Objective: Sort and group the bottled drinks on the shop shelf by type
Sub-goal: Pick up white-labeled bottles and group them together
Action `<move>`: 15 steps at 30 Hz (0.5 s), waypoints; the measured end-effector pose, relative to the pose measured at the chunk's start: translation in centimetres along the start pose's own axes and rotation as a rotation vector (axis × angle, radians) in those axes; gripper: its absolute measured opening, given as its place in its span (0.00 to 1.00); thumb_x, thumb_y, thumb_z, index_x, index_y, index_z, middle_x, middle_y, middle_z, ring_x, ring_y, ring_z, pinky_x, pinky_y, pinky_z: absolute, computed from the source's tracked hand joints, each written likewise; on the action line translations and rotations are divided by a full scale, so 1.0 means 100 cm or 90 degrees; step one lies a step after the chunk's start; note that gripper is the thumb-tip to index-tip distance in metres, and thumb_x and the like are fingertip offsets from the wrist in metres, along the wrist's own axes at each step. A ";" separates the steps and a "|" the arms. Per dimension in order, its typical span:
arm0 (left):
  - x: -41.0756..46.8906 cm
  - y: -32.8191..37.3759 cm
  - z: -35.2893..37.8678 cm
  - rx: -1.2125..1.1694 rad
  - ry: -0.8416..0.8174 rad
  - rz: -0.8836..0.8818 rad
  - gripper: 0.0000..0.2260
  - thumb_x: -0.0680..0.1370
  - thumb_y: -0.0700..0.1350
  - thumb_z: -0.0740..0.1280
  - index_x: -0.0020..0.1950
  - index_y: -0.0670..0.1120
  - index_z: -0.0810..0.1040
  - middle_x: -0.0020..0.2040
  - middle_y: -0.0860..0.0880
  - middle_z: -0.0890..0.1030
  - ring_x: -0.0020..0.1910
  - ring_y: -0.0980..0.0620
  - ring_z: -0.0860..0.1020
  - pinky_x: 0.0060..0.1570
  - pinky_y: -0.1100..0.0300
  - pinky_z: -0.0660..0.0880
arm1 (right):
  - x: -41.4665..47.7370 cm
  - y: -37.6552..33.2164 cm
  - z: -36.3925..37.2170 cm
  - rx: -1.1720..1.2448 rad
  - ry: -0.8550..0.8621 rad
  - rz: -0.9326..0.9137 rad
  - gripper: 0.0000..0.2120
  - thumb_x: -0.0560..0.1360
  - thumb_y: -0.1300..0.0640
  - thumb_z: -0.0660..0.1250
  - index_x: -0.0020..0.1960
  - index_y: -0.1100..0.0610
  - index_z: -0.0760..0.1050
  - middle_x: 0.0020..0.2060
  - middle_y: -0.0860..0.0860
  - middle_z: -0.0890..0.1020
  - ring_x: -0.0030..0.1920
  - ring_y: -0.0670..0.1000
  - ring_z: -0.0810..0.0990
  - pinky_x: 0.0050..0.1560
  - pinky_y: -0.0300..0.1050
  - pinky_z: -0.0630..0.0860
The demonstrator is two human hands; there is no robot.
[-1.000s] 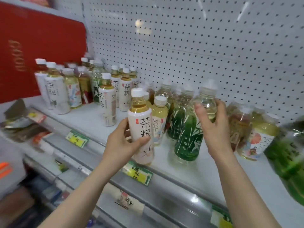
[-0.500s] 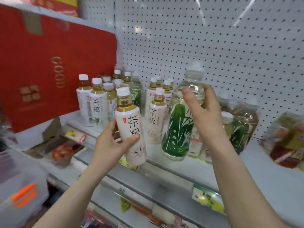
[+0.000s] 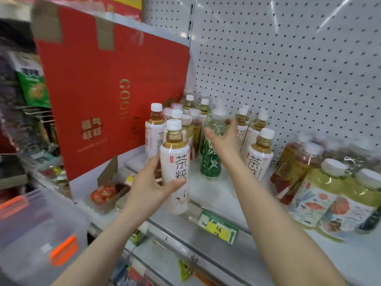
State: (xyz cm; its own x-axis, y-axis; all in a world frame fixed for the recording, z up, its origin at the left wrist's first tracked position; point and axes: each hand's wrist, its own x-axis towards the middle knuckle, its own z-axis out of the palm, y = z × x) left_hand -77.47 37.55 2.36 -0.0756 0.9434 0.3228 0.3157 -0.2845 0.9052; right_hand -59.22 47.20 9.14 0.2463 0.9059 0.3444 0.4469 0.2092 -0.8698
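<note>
The left hand is wrapped round the white tea bottle above the shelf edge, the right hand grips the standing green bottle up high, and both look full, heavy and slippery, so hold the middle.

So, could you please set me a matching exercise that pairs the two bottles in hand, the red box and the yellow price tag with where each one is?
Things:
1. white-label bottle
2. green-label bottle
3. red box
4. yellow price tag

Places:
A. on the front edge of the shelf
B. in the grip of the left hand
C. left of both held bottles
D. gripped near its top by the right hand

Pairs: 1-B; 2-D; 3-C; 4-A
</note>
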 end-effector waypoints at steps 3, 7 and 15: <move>0.009 -0.002 0.000 0.000 -0.004 -0.004 0.31 0.68 0.48 0.78 0.69 0.53 0.72 0.60 0.58 0.80 0.57 0.60 0.79 0.56 0.56 0.79 | 0.026 0.007 0.016 0.003 0.005 0.033 0.37 0.76 0.49 0.71 0.77 0.57 0.56 0.73 0.53 0.69 0.72 0.55 0.70 0.66 0.49 0.67; 0.021 -0.003 0.004 0.003 -0.007 -0.006 0.31 0.68 0.49 0.78 0.69 0.54 0.72 0.59 0.60 0.80 0.57 0.59 0.79 0.57 0.53 0.79 | 0.042 0.013 0.028 -0.010 0.020 0.047 0.39 0.76 0.47 0.71 0.78 0.56 0.54 0.74 0.53 0.69 0.72 0.56 0.70 0.67 0.52 0.68; 0.033 -0.001 0.024 -0.014 -0.057 0.012 0.27 0.68 0.46 0.78 0.63 0.57 0.72 0.55 0.63 0.79 0.56 0.61 0.78 0.54 0.58 0.78 | -0.035 0.001 -0.051 -0.265 0.272 -0.297 0.28 0.78 0.52 0.67 0.75 0.56 0.63 0.67 0.56 0.72 0.68 0.56 0.69 0.68 0.53 0.67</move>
State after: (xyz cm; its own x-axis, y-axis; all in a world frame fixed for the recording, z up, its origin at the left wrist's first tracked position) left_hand -75.50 41.11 2.73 0.0153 0.9489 0.3153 0.2953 -0.3055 0.9052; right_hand -55.63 42.15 9.70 0.2259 0.5184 0.8248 0.8533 0.3032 -0.4242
